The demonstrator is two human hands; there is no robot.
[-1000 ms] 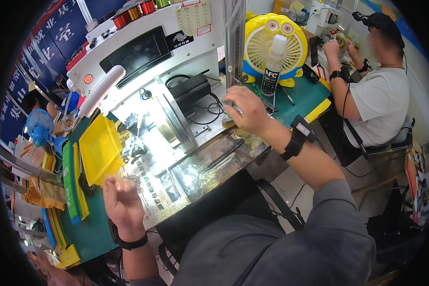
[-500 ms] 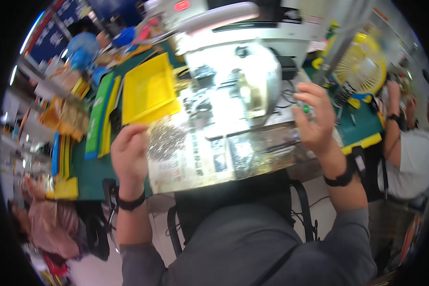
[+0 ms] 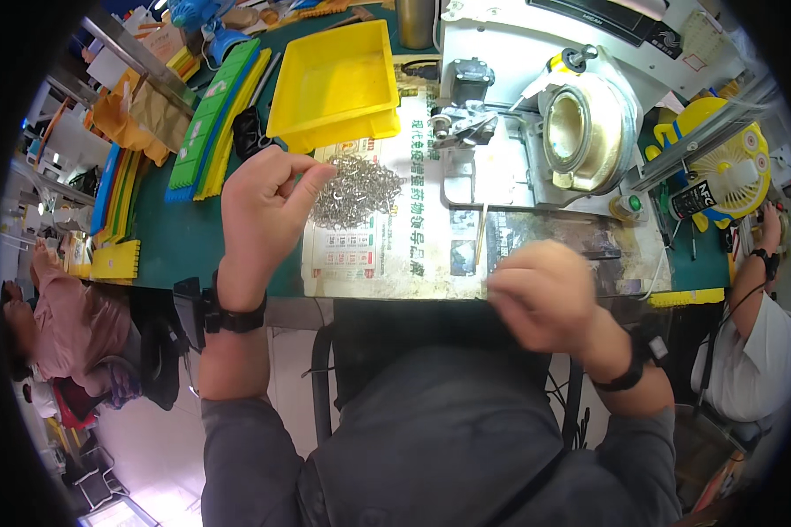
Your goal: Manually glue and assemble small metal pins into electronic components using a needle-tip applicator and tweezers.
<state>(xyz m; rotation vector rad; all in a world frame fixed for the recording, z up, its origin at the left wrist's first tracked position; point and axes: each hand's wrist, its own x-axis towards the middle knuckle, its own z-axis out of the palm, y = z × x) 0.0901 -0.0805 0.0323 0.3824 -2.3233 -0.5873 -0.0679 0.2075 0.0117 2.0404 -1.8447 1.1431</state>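
My left hand (image 3: 268, 200) hovers at the left edge of a heap of small shiny metal pieces (image 3: 357, 190). Its fingers are curled and the thumb lies against the index finger; anything pinched there is too small to make out. The heap rests on a printed paper sheet (image 3: 395, 263). My right hand (image 3: 547, 294), slightly blurred, is over the front edge of the table, fingers curled inward, and its grip is hidden from view. Beyond it stands a bench machine with a round metal ring-shaped part (image 3: 569, 132) and a small clamp-like fixture (image 3: 466, 127).
A yellow tray (image 3: 332, 132) sits behind the heap. Green, blue and yellow strips (image 3: 211, 123) stand at its left. A thin stick (image 3: 482, 233) lies on the paper. At right are a small capped bottle (image 3: 626, 207) and a yellow fan (image 3: 721, 162). Other people sit on both sides.
My right hand has come down from beside the machine to the table's front edge, its fingers now curled in. My left hand stays beside the metal heap. The view has tilted downward.
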